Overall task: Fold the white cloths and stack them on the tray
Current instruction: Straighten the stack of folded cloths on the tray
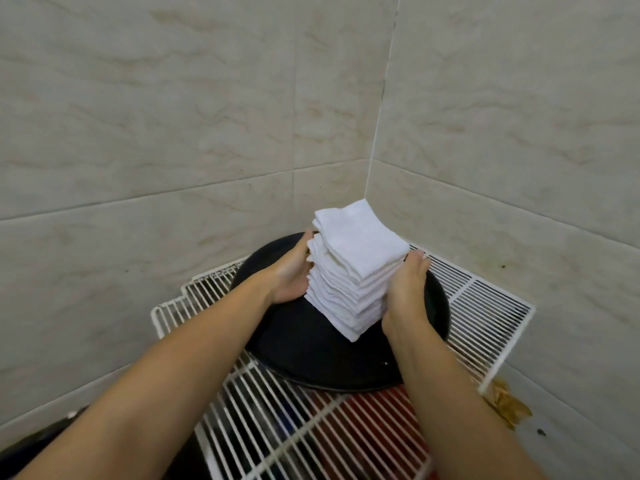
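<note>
Squaring step, by the look — stack (pixel 356 268) stands on tray (pixel 304 351), left hand (pixel 289 271) and right hand (pixel 407 289) pressing its sides, fingers fairly straight. Next: even edges gently, avoid toppling.

Even soft light, blurred warped edges
</note>
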Demonstrator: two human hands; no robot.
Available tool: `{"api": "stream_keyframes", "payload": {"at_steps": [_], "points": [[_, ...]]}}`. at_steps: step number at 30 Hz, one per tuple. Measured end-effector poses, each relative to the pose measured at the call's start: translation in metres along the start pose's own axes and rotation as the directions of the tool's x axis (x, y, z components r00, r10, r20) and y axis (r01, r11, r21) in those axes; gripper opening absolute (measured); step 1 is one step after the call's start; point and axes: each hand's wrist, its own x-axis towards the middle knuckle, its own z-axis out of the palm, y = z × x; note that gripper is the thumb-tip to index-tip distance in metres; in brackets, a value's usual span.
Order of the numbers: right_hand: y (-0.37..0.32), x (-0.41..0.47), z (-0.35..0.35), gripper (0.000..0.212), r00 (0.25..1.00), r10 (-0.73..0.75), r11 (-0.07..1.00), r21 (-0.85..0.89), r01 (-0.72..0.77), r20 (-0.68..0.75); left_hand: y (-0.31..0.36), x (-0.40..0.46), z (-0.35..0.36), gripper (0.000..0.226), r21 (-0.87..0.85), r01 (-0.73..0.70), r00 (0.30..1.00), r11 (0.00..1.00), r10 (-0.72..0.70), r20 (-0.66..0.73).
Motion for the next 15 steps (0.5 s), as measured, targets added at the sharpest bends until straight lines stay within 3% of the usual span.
{"api": "stream_keyframes", "payload": {"at_steps": [1,3,5,10,15], "points": [[-0.006,0.007,-0.013,0.073,0.998,0.024,1.000,0.017,-0.025,0.063,-0.003,-0.005,-0.002,0.074,-0.028,-0.011,0.997,1.000,0.009,-0.077],[-0.021,0.025,-0.035,0.054,0.982,0.060,0.998,-0.030,-0.055,0.179,-0.014,-0.016,-0.003,0.082,-0.083,-0.060,0.970,0.995,0.038,-0.242],[-0.034,0.050,-0.046,0.057,0.947,0.098,0.994,-0.065,-0.082,0.305,-0.028,-0.029,0.006,0.082,-0.147,-0.119,0.922,0.982,0.054,-0.383],[-0.025,0.078,-0.042,0.069,0.720,0.237,0.971,-0.161,-0.174,0.653,-0.048,-0.041,0.070,0.068,-0.205,-0.244,0.791,0.948,0.072,-0.608],[-0.017,0.086,-0.029,0.069,0.546,0.227,0.974,-0.189,-0.126,0.806,-0.047,-0.020,0.113,0.064,-0.247,-0.297,0.723,0.922,0.048,-0.689]]}}
